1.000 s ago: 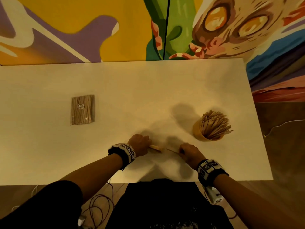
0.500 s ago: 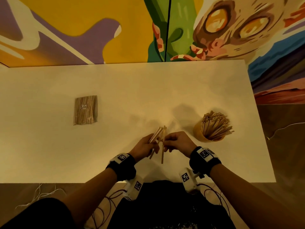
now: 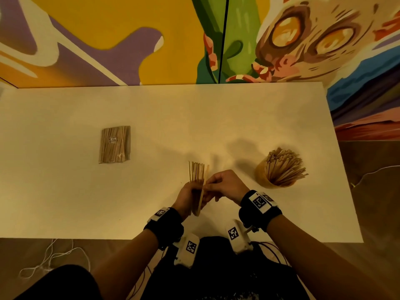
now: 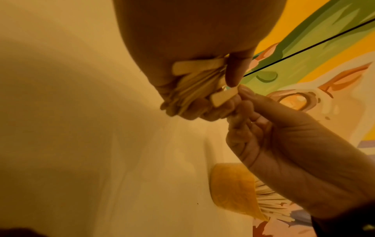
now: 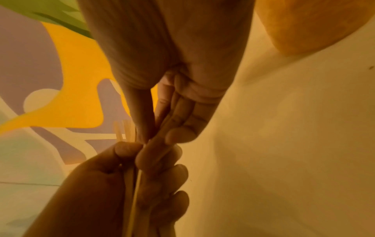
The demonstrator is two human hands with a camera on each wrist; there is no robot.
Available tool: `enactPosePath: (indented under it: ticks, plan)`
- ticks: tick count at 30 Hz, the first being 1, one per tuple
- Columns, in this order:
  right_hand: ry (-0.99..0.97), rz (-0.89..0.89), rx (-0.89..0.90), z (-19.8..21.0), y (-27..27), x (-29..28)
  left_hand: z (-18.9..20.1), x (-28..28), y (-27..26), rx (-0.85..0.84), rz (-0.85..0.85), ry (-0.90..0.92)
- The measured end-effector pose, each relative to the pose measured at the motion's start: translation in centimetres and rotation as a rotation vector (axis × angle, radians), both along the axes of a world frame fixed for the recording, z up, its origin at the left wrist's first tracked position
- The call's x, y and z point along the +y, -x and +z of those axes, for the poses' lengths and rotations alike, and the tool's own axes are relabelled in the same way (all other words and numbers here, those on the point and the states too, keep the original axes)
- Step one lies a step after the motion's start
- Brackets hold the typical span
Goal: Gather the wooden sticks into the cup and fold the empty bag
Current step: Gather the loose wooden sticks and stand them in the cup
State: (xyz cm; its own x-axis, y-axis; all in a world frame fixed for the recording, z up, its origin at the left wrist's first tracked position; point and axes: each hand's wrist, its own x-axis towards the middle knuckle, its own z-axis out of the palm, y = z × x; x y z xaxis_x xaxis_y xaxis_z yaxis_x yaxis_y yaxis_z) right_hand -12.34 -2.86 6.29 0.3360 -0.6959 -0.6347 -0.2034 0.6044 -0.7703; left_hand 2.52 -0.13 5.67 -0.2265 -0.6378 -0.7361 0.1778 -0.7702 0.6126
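Sticks [image 3: 196, 176] now upright in left hand [image 3: 187, 198], right hand [image 3: 225, 186] pinching one (table edge near)

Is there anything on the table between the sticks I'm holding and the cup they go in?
Nothing visible. The bundle of sticks is up in both hands, and only bare table lies between it and the cup.
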Motion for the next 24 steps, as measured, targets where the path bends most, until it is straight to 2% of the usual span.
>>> enactPosePath:
  ticks: [6, 11, 13, 15, 18, 20, 24]
  plan:
    - [0.147, 0.065, 0.126, -0.4, -0.2, -0.1, -0.3, -0.1, 0.3, -0.054, -0.029, 0.007]
    - [0.148, 0.089, 0.103, -0.2, 0.7, -0.9, -0.4, 0.0, 0.3, 0.0, 0.0, -0.06]
    - [0.12, 0.023, 0.084, -0.1, 1.2, -1.3, -0.3, -0.1, 0.3, 0.018, -0.012, -0.069]
    - [0.059, -0.135, 0.05, 0.0, 1.6, -1.8, -0.3, -0.1, 0.3, 0.03, -0.067, -0.074]
    - [-0.069, -0.278, -0.008, 0.4, 1.8, -2.3, 0.0, 0.1, 0.4, 0.017, -0.249, -0.044]
    - [-0.063, -0.213, 0.027, 0.5, 1.7, -2.4, 0.3, 0.1, 0.5, 0.02, -0.381, -0.026]
    - [0.135, 0.102, 0.163, 0.6, 1.4, -2.5, 0.7, -0.4, 0.6, 0.008, -0.602, -0.011]
